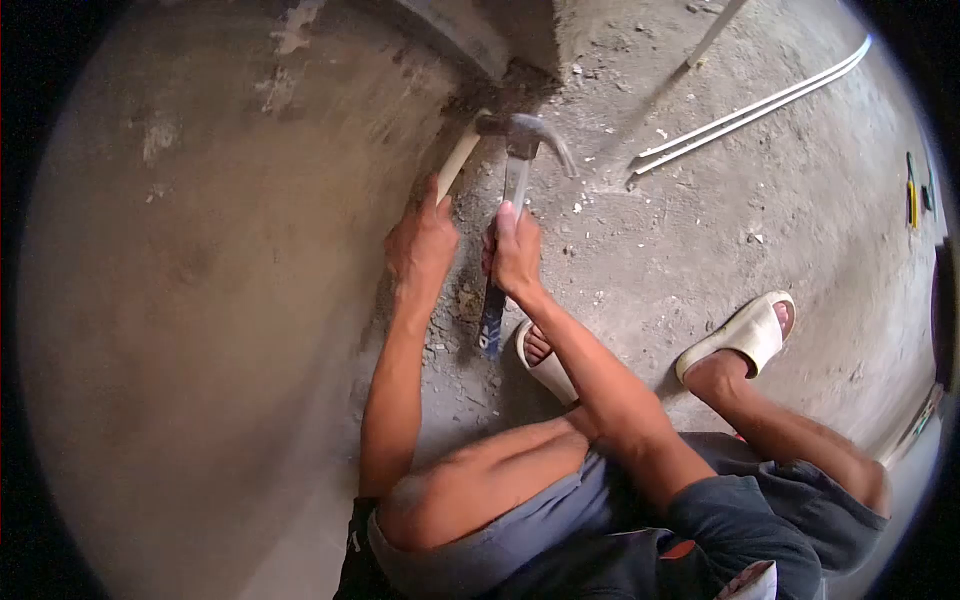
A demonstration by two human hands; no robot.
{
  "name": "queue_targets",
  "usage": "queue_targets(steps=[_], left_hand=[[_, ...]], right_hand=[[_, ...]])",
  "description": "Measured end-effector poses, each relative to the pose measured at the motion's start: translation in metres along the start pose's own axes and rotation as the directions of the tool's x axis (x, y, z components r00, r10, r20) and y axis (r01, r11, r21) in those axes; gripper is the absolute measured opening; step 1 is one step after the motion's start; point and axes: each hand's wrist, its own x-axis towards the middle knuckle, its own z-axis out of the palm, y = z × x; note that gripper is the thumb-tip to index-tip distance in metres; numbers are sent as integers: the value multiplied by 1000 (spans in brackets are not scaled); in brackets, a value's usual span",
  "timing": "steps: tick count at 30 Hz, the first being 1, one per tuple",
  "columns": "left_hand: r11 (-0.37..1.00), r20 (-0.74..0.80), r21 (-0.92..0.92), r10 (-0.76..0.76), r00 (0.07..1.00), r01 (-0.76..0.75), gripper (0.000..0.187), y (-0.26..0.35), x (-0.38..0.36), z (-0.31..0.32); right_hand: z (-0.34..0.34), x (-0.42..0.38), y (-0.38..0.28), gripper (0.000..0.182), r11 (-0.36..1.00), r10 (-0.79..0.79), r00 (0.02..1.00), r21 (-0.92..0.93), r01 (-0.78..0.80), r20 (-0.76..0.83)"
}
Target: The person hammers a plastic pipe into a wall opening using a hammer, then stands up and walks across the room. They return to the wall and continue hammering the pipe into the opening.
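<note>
My right hand [515, 252] is wrapped round the shaft of a claw hammer [516, 180], with the thumb lying along it. The hammer's dark grip end sticks out below the hand, and its claw points to the right. Close to the wall's foot, my left hand [424, 246] is closed on a cream-coloured pipe [459, 158] that slants up to the right. The pipe's upper end meets the hammer head's left side in this view. The pipe's lower end is hidden in the hand.
A rough plaster wall [200, 260] rises on the left, with broken rubble [440, 345] along its base. Two long white pipes [750, 110] lie on the concrete floor [640, 250]. A yellow-and-black tool [911, 192] lies far right. My sandalled feet [750, 335] rest nearby.
</note>
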Motion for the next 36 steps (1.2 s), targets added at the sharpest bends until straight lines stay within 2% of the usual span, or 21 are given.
queue_targets(steps=[1,3,6,7,9,11,14,15,17,19,21,23,25,26,27,28,29,31,34,35,36], left_hand=[[1000,16,4,14,1000,-14,37,2,2,0],[1000,15,-13,8,1000,-8,37,3,6,1],[999,61,-9,-34,998,34,38,2,-2,-2],[1000,50,-5,-19,999,19,39,3,-1,-6],[999,105,-12,-49,993,50,39,7,1,-13],[997,156,-23,-63,986,67,39,10,4,-12],[996,24,-83,-40,999,42,38,4,5,-2],[995,45,-81,-52,998,56,38,8,5,-9],[995,58,-75,-57,997,62,38,9,4,-15],[986,132,-105,-118,984,132,40,11,8,-18],[980,134,-133,-131,982,148,39,16,8,-22],[966,150,-160,-177,973,201,39,16,12,-20],[981,128,-106,-150,980,164,40,9,9,-16],[980,137,-99,-156,978,170,40,7,8,-16],[980,125,-123,-139,982,154,40,6,8,-16],[980,105,-150,-113,988,128,40,7,10,-16],[981,98,-156,-104,990,119,40,9,8,-17],[978,97,-172,-101,990,117,41,9,14,-16],[977,93,-169,-118,989,133,41,5,10,-12],[977,105,-161,-124,987,140,41,2,7,-12],[979,95,-165,-104,990,119,41,1,8,-14]], right_hand=[[-6,9,1,39,901,59,993,-434,-8,106],[-13,7,-3,39,967,158,981,-221,-130,115],[8,-23,-44,42,871,95,985,491,-13,-144],[7,-23,-34,42,869,110,983,495,-23,-148],[-3,-8,-5,42,991,124,988,-56,-119,95],[-12,12,0,43,890,93,993,-453,-50,73],[-8,-1,-49,41,975,186,982,122,-186,16],[-1,-9,-49,41,970,211,977,117,-212,15],[12,-11,-49,38,895,65,992,445,-10,-108],[-8,13,-11,35,934,-249,966,-247,257,62],[-11,30,-33,29,938,164,983,-322,-128,87],[-7,17,-59,33,952,148,986,-280,-123,71],[6,-3,-62,43,968,59,995,248,-36,-85],[9,-2,-46,48,956,5,997,293,19,-79],[8,10,-38,48,956,6,997,293,17,-76],[3,28,-36,44,992,18,999,-126,-12,46],[-5,38,-35,40,850,76,987,-527,12,145],[-6,44,-57,38,877,73,988,-480,1,135],[13,5,-79,40,961,-115,990,244,131,-82],[10,4,-60,40,963,-100,991,243,118,-84],[4,10,-33,42,982,-141,990,-130,139,-9]])
